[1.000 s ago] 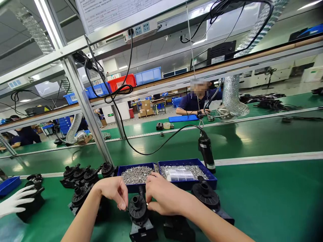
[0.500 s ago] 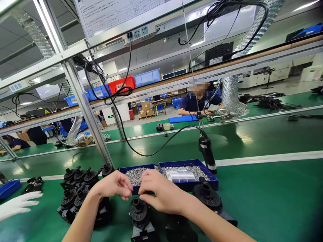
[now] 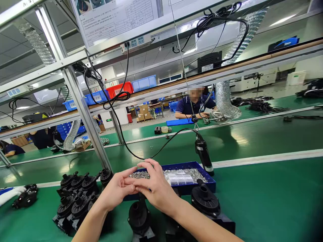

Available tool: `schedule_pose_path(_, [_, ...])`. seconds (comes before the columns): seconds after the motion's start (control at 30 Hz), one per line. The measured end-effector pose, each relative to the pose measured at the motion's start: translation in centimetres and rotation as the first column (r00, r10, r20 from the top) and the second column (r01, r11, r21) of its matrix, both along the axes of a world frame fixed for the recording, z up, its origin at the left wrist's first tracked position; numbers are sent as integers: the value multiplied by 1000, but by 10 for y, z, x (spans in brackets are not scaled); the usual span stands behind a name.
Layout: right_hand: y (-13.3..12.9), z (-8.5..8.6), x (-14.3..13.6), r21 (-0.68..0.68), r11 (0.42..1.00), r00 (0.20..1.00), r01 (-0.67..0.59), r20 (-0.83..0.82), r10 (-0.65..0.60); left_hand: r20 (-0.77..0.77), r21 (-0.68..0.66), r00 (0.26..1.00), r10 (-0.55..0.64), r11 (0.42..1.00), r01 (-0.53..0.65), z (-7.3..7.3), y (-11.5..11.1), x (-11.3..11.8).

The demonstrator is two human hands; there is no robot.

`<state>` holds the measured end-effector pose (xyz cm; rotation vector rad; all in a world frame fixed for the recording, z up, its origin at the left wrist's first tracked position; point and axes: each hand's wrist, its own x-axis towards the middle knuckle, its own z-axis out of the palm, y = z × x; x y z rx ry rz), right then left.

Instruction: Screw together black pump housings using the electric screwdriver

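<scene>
My left hand (image 3: 118,190) and my right hand (image 3: 157,191) meet in front of the screw trays. Their fingertips touch, with the left fingers curled and the right thumb and fingers bent against them. Anything between them is hidden or too small to make out. Just below stands a black pump-like housing (image 3: 138,218) with a round top and an upright spout. Behind my hands, small silver screws (image 3: 140,174) partly show. To their right, a blue tray (image 3: 210,185) holds small metal parts and a clear plastic box (image 3: 179,179).
Several similar black housings (image 3: 79,205) stand at left, and another (image 3: 205,200) at right. A black electric screwdriver (image 3: 204,154) hangs on a cord above the tray. A white-gloved hand (image 3: 11,195) reaches in at far left. Another person (image 3: 194,106) sits across the bench.
My hands have come together and risen slightly; before, they were a little apart above the housing. The white-gloved hand has moved up and left. The view has shifted slightly.
</scene>
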<state>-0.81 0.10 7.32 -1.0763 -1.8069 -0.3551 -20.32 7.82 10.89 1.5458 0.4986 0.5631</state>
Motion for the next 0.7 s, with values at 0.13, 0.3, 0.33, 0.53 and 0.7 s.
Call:
schedule_pose_path(0.13, [0, 1, 1, 108, 994, 994, 27, 98, -38, 51, 10, 999, -13, 1000, 13, 0, -5, 2])
schedule_pose_path(0.3, [-13, 13, 13, -45, 994, 984, -99, 145, 104, -229, 522, 929, 292, 842, -136, -17, 31, -1])
schedule_pose_path(0.33, [-17, 16, 16, -122, 979, 975, -161, 134, 177, -274, 619, 878, 391, 771, -150, -23, 42, -1])
schedule_pose_path(0.53, [-31, 20, 28, -500, 775, 902, -386, -30, 431, -392, 735, 755, 526, 673, -87, -53, 77, -3])
schedule_pose_path(0.7, [-32, 15, 16, -543, 722, 858, -429, 4, 514, -472, 732, 727, 498, 681, 9, -57, 78, -2])
